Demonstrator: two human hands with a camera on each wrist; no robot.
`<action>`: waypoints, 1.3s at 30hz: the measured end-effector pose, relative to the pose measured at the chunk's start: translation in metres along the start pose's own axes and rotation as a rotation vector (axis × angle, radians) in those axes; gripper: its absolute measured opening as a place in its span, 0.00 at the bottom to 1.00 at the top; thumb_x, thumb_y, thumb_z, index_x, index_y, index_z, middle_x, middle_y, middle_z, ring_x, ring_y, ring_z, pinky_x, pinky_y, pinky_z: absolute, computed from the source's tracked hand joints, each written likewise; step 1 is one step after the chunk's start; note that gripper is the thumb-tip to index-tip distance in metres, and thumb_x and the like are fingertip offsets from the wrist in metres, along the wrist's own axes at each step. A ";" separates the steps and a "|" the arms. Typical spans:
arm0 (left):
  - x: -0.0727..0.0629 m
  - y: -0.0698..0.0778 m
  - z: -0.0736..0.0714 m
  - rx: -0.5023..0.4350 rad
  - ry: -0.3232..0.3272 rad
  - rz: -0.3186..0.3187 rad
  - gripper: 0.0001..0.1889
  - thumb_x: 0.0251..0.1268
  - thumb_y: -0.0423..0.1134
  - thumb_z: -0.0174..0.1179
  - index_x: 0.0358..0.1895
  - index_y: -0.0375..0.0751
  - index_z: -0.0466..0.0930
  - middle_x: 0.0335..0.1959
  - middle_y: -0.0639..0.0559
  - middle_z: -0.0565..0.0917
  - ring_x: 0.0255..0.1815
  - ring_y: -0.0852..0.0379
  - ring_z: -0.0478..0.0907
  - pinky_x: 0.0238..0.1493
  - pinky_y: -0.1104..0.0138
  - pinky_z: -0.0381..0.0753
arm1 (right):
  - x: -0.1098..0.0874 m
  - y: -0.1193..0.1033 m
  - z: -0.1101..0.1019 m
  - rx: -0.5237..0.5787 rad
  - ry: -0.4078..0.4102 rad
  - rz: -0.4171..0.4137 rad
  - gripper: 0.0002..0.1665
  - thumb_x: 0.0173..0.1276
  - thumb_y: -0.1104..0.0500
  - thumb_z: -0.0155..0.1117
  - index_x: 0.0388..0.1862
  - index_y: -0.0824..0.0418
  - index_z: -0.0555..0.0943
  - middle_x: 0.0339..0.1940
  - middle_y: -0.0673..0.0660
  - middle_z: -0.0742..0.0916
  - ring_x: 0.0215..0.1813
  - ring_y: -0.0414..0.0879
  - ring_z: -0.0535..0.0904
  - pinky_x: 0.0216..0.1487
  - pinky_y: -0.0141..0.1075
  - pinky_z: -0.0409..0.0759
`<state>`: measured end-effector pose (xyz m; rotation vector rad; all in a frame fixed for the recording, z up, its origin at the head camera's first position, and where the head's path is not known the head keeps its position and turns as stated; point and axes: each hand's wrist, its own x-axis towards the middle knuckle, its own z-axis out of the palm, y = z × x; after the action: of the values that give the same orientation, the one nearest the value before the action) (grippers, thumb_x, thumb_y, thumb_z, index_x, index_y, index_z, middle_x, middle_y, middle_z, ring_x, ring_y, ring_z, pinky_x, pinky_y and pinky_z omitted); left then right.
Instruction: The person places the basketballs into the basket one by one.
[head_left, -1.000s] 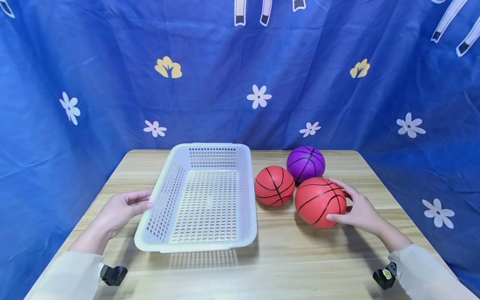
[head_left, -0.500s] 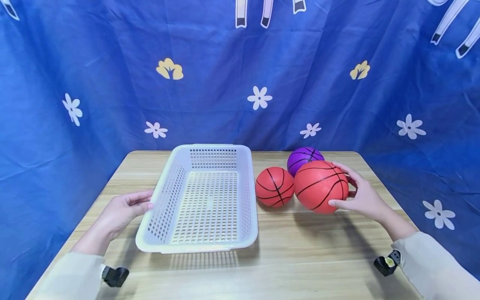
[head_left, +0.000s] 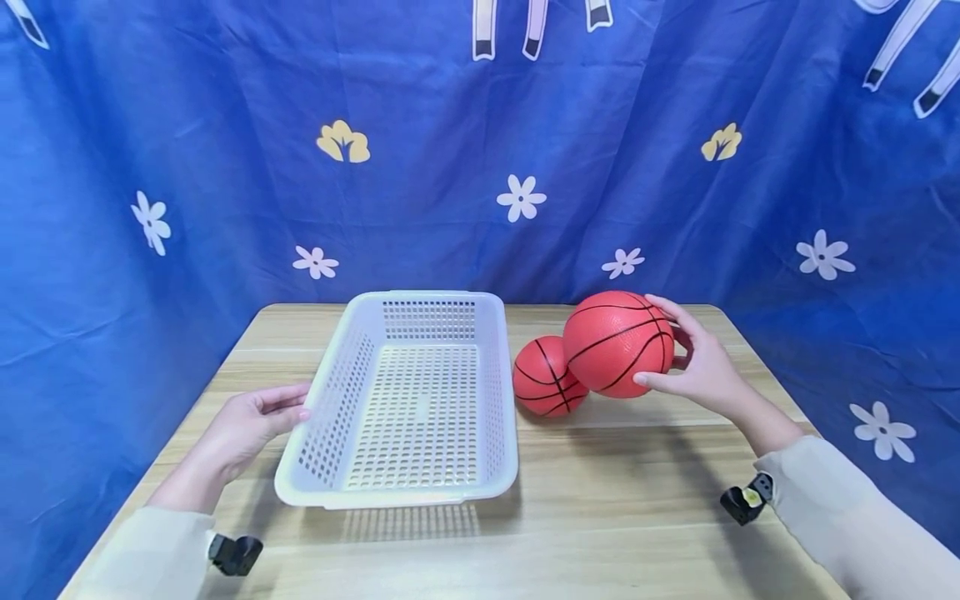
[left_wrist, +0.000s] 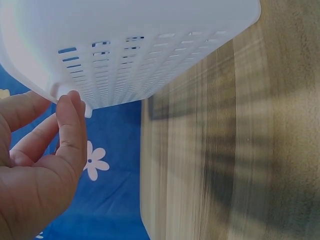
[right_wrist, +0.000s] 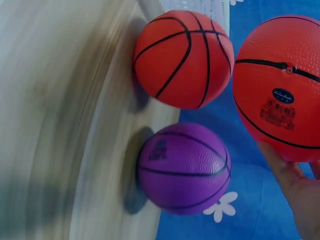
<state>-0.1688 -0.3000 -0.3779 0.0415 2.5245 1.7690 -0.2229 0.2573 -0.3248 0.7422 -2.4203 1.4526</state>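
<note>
My left hand (head_left: 243, 429) pinches the left rim of a white plastic basket (head_left: 506, 417) with perforated walls and floor. In the left wrist view, thumb and fingertips meet at the rim of that basket (left_wrist: 165, 20). My right hand (head_left: 693, 362) grips a red toy basketball (head_left: 618, 342) from its right side, thumb below and fingers spread behind. The ball is raised off the table, its printed label and air valve showing in the right wrist view. A second red basketball (head_left: 543, 383) rests beside the basket. Hidden behind the held ball in the head view, a purple basketball (right_wrist: 185, 170) shows from the right wrist.
The wooden table (head_left: 600, 525) carries the basket and balls. A blue curtain (head_left: 420, 200) with white flowers and yellow plants hangs behind the table and along both sides. Black wrist cameras (head_left: 235, 555) sit on both of the person's pale sleeves.
The right hand has lifted the red basketball up off the table and shifted it slightly left, so it covers the purple ball. The left hand stays at the basket's rim.
</note>
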 end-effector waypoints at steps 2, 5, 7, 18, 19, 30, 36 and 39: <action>-0.001 0.000 0.001 -0.001 -0.001 0.002 0.30 0.65 0.32 0.61 0.64 0.18 0.61 0.52 0.35 0.79 0.42 0.69 0.78 0.44 0.75 0.79 | 0.005 -0.002 0.004 0.016 -0.004 -0.014 0.56 0.45 0.71 0.78 0.73 0.51 0.63 0.62 0.56 0.72 0.56 0.44 0.74 0.38 0.36 0.84; -0.001 0.000 0.002 -0.009 0.001 0.002 0.30 0.65 0.32 0.61 0.64 0.18 0.61 0.53 0.34 0.78 0.42 0.69 0.78 0.44 0.75 0.78 | 0.011 -0.006 0.012 0.030 -0.012 -0.016 0.56 0.45 0.71 0.78 0.73 0.51 0.63 0.63 0.55 0.72 0.56 0.46 0.74 0.38 0.37 0.84; -0.001 0.000 0.002 -0.012 0.003 0.003 0.30 0.65 0.32 0.61 0.64 0.18 0.61 0.53 0.33 0.78 0.42 0.69 0.78 0.44 0.75 0.78 | 0.016 -0.012 0.018 0.034 -0.018 -0.015 0.56 0.45 0.71 0.78 0.73 0.52 0.63 0.63 0.57 0.73 0.56 0.49 0.74 0.39 0.38 0.84; -0.004 0.000 0.003 0.007 -0.001 0.003 0.29 0.65 0.32 0.60 0.64 0.18 0.61 0.54 0.29 0.76 0.42 0.69 0.78 0.45 0.75 0.78 | 0.044 -0.028 0.057 0.089 -0.070 0.008 0.56 0.47 0.66 0.79 0.73 0.51 0.62 0.63 0.59 0.73 0.57 0.55 0.73 0.47 0.45 0.82; -0.004 0.001 0.003 0.007 0.000 0.003 0.29 0.66 0.32 0.60 0.64 0.18 0.61 0.54 0.29 0.76 0.43 0.69 0.78 0.45 0.75 0.78 | 0.047 -0.025 0.061 0.084 -0.073 0.009 0.56 0.47 0.65 0.79 0.73 0.48 0.62 0.63 0.57 0.73 0.58 0.54 0.73 0.48 0.45 0.82; -0.003 0.002 0.004 0.001 0.003 -0.001 0.28 0.66 0.31 0.59 0.64 0.18 0.61 0.56 0.27 0.74 0.42 0.70 0.77 0.45 0.75 0.78 | 0.079 -0.032 0.104 0.123 -0.108 -0.006 0.54 0.47 0.57 0.80 0.71 0.41 0.63 0.64 0.51 0.72 0.58 0.50 0.73 0.45 0.43 0.83; -0.002 0.001 0.004 -0.006 0.005 0.000 0.28 0.66 0.30 0.58 0.64 0.18 0.61 0.56 0.27 0.74 0.42 0.70 0.77 0.45 0.75 0.78 | 0.095 -0.041 0.130 0.108 -0.118 -0.014 0.54 0.46 0.55 0.81 0.71 0.40 0.63 0.63 0.53 0.70 0.56 0.49 0.72 0.44 0.43 0.83; -0.003 0.001 0.004 -0.006 0.009 0.002 0.28 0.66 0.30 0.58 0.64 0.17 0.61 0.56 0.26 0.74 0.42 0.70 0.77 0.44 0.75 0.78 | 0.102 -0.044 0.143 0.085 -0.119 -0.019 0.54 0.46 0.53 0.81 0.71 0.38 0.63 0.62 0.52 0.71 0.57 0.47 0.70 0.46 0.43 0.82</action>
<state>-0.1655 -0.2962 -0.3786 0.0352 2.5258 1.7818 -0.2767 0.0846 -0.3166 0.8919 -2.4429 1.5543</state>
